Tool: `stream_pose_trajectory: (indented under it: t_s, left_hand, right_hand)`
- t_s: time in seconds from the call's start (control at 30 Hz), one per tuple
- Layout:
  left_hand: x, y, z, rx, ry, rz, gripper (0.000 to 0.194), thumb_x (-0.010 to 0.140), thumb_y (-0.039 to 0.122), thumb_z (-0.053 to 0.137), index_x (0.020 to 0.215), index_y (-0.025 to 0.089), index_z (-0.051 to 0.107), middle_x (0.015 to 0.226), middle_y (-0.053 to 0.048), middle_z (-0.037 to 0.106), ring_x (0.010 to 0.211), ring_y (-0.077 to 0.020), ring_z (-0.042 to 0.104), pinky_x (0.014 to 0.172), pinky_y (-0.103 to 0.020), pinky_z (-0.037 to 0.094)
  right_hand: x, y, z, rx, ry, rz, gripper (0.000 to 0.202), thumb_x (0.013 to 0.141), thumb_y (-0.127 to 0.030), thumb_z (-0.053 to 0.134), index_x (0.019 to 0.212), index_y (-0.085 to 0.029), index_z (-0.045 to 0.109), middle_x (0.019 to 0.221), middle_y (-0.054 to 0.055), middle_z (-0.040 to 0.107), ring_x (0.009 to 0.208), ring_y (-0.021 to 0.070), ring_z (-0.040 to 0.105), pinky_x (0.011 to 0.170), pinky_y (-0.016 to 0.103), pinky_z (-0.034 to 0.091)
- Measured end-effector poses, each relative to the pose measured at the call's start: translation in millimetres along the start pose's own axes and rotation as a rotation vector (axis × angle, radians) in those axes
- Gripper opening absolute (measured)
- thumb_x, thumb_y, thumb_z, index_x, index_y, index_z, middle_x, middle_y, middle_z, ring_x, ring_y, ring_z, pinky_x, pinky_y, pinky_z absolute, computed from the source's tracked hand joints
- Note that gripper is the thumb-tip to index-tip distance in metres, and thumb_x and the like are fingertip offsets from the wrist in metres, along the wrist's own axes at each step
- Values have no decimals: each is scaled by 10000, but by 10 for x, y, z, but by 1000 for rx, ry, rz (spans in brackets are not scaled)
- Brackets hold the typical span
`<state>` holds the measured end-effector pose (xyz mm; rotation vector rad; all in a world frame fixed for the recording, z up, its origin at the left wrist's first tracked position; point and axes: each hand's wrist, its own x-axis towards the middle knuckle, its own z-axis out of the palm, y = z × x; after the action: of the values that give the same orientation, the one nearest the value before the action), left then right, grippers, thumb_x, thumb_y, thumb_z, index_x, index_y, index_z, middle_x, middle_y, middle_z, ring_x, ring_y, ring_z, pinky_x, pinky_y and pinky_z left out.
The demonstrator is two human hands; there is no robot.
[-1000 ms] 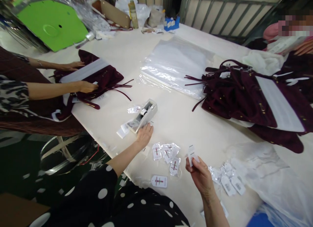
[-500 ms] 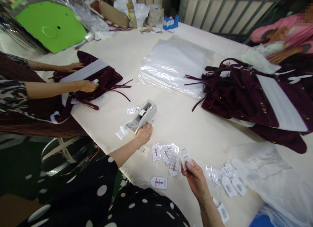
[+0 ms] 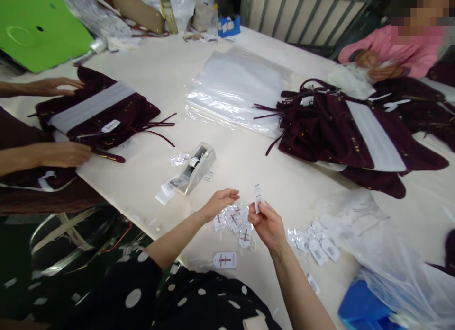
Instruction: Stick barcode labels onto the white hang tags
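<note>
My right hand [image 3: 266, 223] pinches a small white printed slip [image 3: 258, 197], held upright above the table. My left hand [image 3: 219, 204] is off the table surface with its fingers stretched toward the slip, holding nothing. Below and between the hands lie several plastic-wrapped hang tags [image 3: 234, 218], and a single tag [image 3: 225, 260] rests nearer the table edge. A grey tape dispenser [image 3: 197, 166] stands beyond my left hand, with white labels [image 3: 165, 192] at its lower end. Several barcode tags [image 3: 319, 249] lie to the right of my right hand.
Clear plastic bags [image 3: 238, 91] are stacked mid-table. Maroon garments [image 3: 320, 131] are piled at the right. Another person's hands are on a maroon garment [image 3: 117, 107] at left; a person in pink sits far right. A blue bin [image 3: 362, 299] is at lower right.
My left hand has let go of the tape dispenser and moved right, near my right hand. The view has shifted a little. The person at left has drawn their hands back along the garment.
</note>
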<state>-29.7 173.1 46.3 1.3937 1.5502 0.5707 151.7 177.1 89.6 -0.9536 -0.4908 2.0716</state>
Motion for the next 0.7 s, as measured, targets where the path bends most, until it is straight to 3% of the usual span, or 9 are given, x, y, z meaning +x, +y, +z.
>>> stream_pose_trajectory:
  t_s: [0.1, 0.17, 0.27, 0.37, 0.53, 0.7]
  left_hand:
    - [-22, 66, 0, -740, -113, -159, 401, 765, 392, 467, 1046, 135, 594, 870, -98, 662, 676, -143, 605, 599, -257, 451]
    - [-35, 21, -86, -980, -80, -249, 429, 707, 456, 545, 975, 131, 625, 820, -97, 658, 535, -95, 535, 498, -225, 380]
    - [-69, -138, -272, -916, 196, -272, 410, 609, 390, 660, 908, 112, 623, 740, -70, 646, 436, -38, 400, 425, -196, 261]
    - [-118, -316, -429, -813, 422, -270, 387, 563, 331, 668, 876, 121, 582, 669, -14, 615, 420, -26, 356, 418, -185, 227]
    - [-174, -486, -496, -660, 541, -289, 369, 545, 308, 658, 857, 134, 568, 675, 6, 604, 485, -65, 464, 465, -197, 331]
    - [-173, -564, -465, -471, 626, -288, 276, 638, 359, 594, 844, 176, 584, 691, 12, 602, 557, -113, 528, 530, -226, 389]
  right_hand:
    - [278, -48, 209, 48, -27, 43, 128, 678, -315, 619, 686, -206, 553, 619, -27, 506, 458, 70, 332, 448, 231, 281]
    - [469, -24, 296, 49, -1, 79, 138, 648, -317, 627, 693, -207, 557, 618, -21, 527, 458, 74, 343, 442, 233, 298]
    - [761, 112, 320, 16, 76, 105, 164, 605, -294, 653, 693, -197, 554, 625, -17, 567, 455, 69, 377, 427, 218, 308]
    - [1041, 317, 276, -20, 141, 121, 186, 590, -270, 671, 672, -185, 527, 617, -13, 590, 439, 58, 401, 404, 192, 292]
    - [1368, 589, 305, -92, 223, 150, 189, 601, -264, 654, 696, -172, 519, 608, -6, 609, 418, 50, 428, 384, 170, 289]
    - [1478, 740, 487, -202, 238, 146, 191, 604, -289, 640, 713, -163, 546, 597, 0, 616, 411, 61, 448, 379, 182, 298]
